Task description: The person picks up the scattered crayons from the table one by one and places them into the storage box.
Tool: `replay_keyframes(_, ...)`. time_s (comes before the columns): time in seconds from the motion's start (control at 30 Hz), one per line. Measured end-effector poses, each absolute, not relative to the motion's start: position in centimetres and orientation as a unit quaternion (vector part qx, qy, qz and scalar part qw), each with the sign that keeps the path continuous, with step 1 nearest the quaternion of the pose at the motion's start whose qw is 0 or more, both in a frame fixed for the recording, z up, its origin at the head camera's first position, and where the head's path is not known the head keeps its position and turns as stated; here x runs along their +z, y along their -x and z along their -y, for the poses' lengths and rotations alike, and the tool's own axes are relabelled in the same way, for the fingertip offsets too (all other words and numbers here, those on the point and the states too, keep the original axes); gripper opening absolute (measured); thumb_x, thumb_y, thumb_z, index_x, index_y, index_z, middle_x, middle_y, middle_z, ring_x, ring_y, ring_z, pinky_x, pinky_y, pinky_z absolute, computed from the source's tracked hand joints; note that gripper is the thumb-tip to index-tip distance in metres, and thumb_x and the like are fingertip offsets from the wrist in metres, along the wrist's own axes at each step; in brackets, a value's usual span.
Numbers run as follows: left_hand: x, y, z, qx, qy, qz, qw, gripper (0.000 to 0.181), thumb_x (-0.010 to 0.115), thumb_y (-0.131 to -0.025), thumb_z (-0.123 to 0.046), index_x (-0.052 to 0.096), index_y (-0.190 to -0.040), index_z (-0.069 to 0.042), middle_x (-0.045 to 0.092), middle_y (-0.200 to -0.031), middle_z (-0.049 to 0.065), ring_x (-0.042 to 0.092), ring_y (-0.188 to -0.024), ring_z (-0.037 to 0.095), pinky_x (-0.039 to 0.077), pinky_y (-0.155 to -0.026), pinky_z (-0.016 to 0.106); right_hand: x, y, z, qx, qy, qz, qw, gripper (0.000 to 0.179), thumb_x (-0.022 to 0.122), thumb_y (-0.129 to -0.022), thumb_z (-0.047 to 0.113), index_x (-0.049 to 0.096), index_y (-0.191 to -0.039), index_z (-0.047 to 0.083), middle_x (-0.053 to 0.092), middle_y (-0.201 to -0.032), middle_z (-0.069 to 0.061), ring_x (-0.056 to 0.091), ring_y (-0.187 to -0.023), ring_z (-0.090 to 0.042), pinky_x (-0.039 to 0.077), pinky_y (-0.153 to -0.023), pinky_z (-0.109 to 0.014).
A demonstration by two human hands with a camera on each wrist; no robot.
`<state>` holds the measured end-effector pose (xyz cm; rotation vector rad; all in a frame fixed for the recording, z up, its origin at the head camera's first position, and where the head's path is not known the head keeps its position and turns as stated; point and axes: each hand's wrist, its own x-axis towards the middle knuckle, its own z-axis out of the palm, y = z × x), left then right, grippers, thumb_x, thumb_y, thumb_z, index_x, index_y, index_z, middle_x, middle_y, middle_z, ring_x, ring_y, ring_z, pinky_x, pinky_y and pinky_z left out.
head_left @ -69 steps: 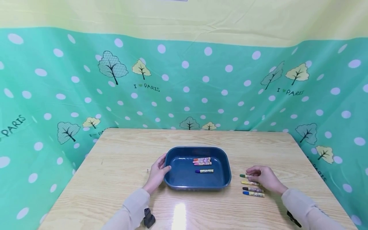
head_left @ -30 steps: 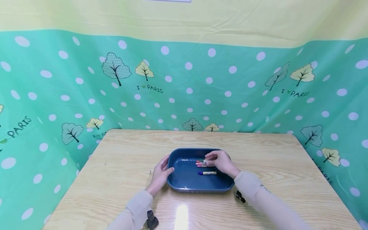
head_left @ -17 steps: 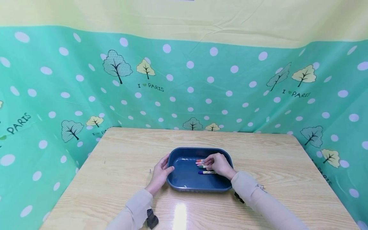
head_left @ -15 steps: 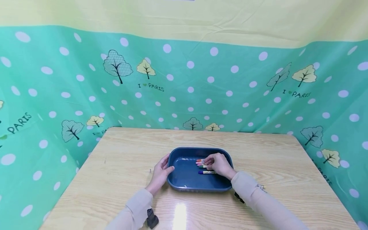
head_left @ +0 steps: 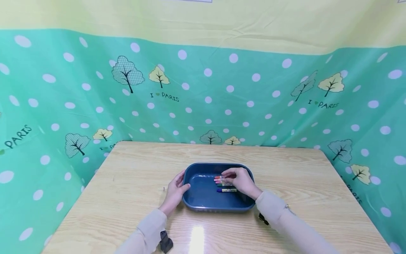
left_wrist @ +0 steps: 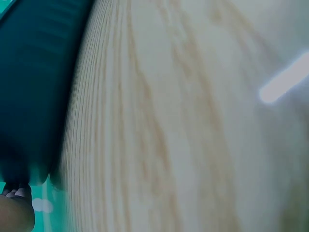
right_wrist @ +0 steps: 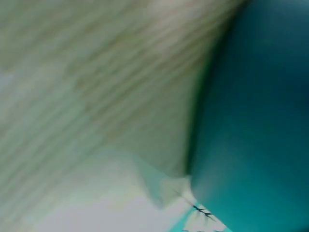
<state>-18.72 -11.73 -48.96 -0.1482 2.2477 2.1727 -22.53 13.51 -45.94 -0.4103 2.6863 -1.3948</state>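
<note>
A dark blue tray (head_left: 203, 204) stands on the table. My left hand (head_left: 173, 193) grips its left rim, thumb over the edge and fingers outside. Inside the tray, my right hand (head_left: 242, 182) hovers over the crayons, thumb and index finger apart. An orange crayon (head_left: 217, 177) and pink crayons (head_left: 217, 180) lie partly hidden beneath those fingers. A green crayon (head_left: 223, 185) lies just below the thumb, and a purple crayon (head_left: 227, 190) lies nearest the front. In the left wrist view, the tray's wall (left_wrist: 36, 96) shows with fingertips at its lower end.
The wooden table (head_left: 142, 165) ends at a green dotted curtain (head_left: 190, 88) behind and at both sides. My right sleeve (head_left: 276, 210) covers the spot right of the tray where crayons lay earlier. A bright reflection crosses the table's front.
My right hand has moved left from the crayons beside the tray, carrying the green crayon in and setting it below the pink ones. Its fingers have since come off it. The left hand stays.
</note>
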Motion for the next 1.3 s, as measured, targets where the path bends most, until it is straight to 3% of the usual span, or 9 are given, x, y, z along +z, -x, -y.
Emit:
replay_keyframes(0.33,-49.0,18.6,12.2,0.694,0.051,-0.718,0.014,0.059,0.052,-0.084,0.005,0.034,-0.140,-0.003,0.034,-0.143,0.023,0.034,-0.132,0.036,0.035,-0.106,0.042,-42.9,20.6,-16.6,-0.448,0.157,-0.880,0.029,0.021,0.068,-0.080,0.007,0.070,-0.101,0.012,0.070,-0.096,-0.005,0.064,-0.085,-0.014,0.056,-0.069,-0.021)
replay_keyframes(0.53,-48.9,18.6,12.1,0.694,0.048,-0.718,0.012,0.059,0.053,-0.084,0.004,0.035,-0.140,-0.003,0.033,-0.144,0.022,0.033,-0.132,0.036,0.035,-0.106,0.042,-42.8,19.5,-20.7,-0.480,0.114,-0.869,0.044,0.025,0.066,-0.081,0.007,0.066,-0.106,0.002,0.068,-0.102,-0.012,0.065,-0.091,-0.019,0.056,-0.074,-0.021)
replay_keyframes(0.77,-49.0,18.7,12.1,0.691,0.052,-0.721,0.001,0.060,0.054,-0.082,0.005,0.036,-0.139,-0.002,0.035,-0.143,0.022,0.035,-0.131,0.036,0.034,-0.107,0.043,-44.2,18.7,-25.2,-0.462,0.084,-0.883,0.026,0.027,0.066,-0.082,0.012,0.066,-0.106,-0.001,0.068,-0.104,-0.015,0.066,-0.089,-0.017,0.055,-0.073,-0.018)
replay_keyframes(1.03,-49.0,18.8,11.9,0.691,0.059,-0.721,0.011,0.060,0.054,-0.083,0.004,0.036,-0.139,-0.003,0.034,-0.144,0.020,0.033,-0.133,0.034,0.034,-0.108,0.042,-46.6,17.6,-28.8,-0.431,0.067,-0.898,0.055,0.025,0.065,-0.081,0.005,0.065,-0.106,-0.002,0.067,-0.102,-0.015,0.065,-0.087,-0.017,0.055,-0.072,-0.019)
replay_keyframes(1.3,-49.0,18.7,11.7,0.689,0.055,-0.722,0.017,0.057,0.053,-0.084,0.004,0.036,-0.139,-0.001,0.032,-0.145,0.020,0.033,-0.133,0.035,0.034,-0.107,0.041,-48.6,16.9,-30.4,-0.409,0.044,-0.908,0.078,0.030,0.068,-0.078,0.010,0.065,-0.107,0.001,0.069,-0.101,-0.009,0.064,-0.089,-0.015,0.054,-0.072,-0.018)
